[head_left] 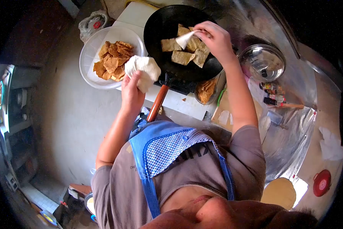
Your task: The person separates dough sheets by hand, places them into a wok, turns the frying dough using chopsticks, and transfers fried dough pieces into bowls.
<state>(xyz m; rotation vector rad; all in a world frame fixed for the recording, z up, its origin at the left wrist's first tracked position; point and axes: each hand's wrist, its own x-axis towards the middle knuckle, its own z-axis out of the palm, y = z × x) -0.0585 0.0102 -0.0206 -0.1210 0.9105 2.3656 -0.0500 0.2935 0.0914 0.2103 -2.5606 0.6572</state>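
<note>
Worktop (194, 108): white
Left hand (133, 91): gripping bundle (149, 68), perhaps dough
Right hand (218, 40): pinching sheet (184, 39) over pan (156, 36)
Risk: crowding sticks pieces (183, 57)

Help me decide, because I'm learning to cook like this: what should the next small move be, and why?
Probably lower the white sheet onto a bare part of the wok: the right hand holds it above browned pieces grouped near the middle, with dark surface exposed around them.

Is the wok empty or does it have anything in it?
Not empty: several flat, brownish pieces lie in the wok, and the right hand holds a white sheet over them.
</note>
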